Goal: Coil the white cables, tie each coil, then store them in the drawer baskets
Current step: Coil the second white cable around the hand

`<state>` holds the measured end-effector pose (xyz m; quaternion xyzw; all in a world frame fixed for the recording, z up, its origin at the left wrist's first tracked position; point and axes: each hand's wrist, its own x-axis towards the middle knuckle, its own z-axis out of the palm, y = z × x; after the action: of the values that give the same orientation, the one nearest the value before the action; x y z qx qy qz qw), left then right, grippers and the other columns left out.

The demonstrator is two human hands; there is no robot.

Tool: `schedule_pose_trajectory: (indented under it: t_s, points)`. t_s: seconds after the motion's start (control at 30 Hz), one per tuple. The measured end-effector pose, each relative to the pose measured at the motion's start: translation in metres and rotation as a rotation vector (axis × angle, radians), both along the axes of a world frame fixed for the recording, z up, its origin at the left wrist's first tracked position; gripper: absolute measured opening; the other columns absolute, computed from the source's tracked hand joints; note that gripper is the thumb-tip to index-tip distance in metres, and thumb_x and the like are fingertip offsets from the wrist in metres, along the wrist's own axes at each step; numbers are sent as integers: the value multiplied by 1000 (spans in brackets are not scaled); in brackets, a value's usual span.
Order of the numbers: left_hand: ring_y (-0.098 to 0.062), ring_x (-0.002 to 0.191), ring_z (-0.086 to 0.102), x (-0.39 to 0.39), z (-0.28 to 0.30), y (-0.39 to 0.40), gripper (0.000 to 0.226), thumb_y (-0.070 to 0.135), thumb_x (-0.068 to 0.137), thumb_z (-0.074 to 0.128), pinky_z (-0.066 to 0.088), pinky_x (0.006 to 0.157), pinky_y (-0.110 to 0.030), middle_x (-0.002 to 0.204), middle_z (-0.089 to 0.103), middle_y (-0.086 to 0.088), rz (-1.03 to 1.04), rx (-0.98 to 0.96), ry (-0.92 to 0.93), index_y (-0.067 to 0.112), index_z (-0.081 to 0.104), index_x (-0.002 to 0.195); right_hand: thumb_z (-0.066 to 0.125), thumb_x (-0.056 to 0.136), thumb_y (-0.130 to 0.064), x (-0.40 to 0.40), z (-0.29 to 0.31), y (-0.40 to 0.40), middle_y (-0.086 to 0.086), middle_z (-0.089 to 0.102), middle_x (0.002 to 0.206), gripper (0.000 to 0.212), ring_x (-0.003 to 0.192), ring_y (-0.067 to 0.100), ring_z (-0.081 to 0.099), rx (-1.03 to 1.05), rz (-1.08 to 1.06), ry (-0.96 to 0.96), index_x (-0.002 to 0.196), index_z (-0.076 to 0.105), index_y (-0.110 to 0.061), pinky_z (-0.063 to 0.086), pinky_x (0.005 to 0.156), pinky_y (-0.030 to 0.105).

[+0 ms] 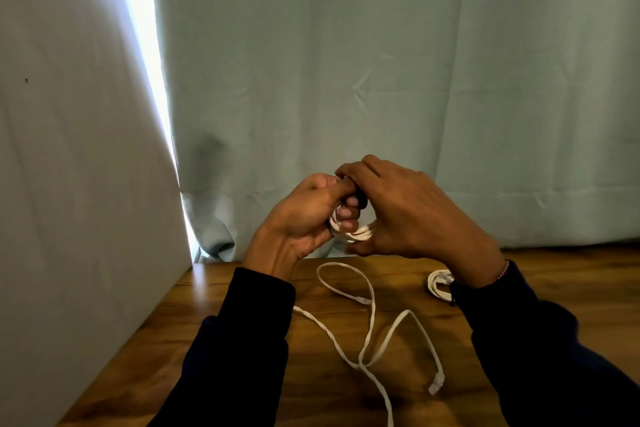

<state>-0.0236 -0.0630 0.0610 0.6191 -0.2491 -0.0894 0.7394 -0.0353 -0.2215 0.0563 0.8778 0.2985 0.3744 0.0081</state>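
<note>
Hands L (304, 215) + R (398, 215) grip white coil (356, 236)

No writing showing anywhere.
Nothing readable is appearing on any surface: no labels, brands, numbers or signs from where I'm standing.

Glossy wood table (242, 374), matt cloth curtain (381, 80), smooth white plastic cable (346, 291).

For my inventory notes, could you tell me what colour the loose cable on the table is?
White, in the head view: loose cable.
</note>
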Motion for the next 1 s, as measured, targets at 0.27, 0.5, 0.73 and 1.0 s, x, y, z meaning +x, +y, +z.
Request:
schedule_pose_trajectory:
  t_s: [0.27,0.5,0.73,1.0]
  points:
    - [-15,55,59,-1,0,-2,29,16,101,55,52,52,-24,64,62,-8,181,149,-179,0,69,81,76,66,-59,-1,1,1,2,65,114,82,91,21,64,48,-28,-12,132,52,-16,55,77,37]
    - [-8,49,45,0,-6,-5,42,11,102,51,39,45,-18,58,53,-2,196,229,-251,15,69,63,73,70,-65,-1,2,0,-3,67,93,63,78,15,61,78,-51,-6,111,61,-19,55,71,33]
    - [-7,47,34,5,-5,3,32,23,105,48,32,44,-18,58,40,1,140,184,-199,6,61,80,74,51,-80,-3,7,-4,-14,63,121,108,94,5,64,315,138,355,143,47,-29,56,82,25]
    - [-5,44,28,9,-1,1,43,41,104,44,26,40,-16,57,33,4,55,-8,28,10,59,78,57,99,-26,3,10,-16,-4,76,103,38,84,5,73,563,370,360,137,60,-25,58,77,22]
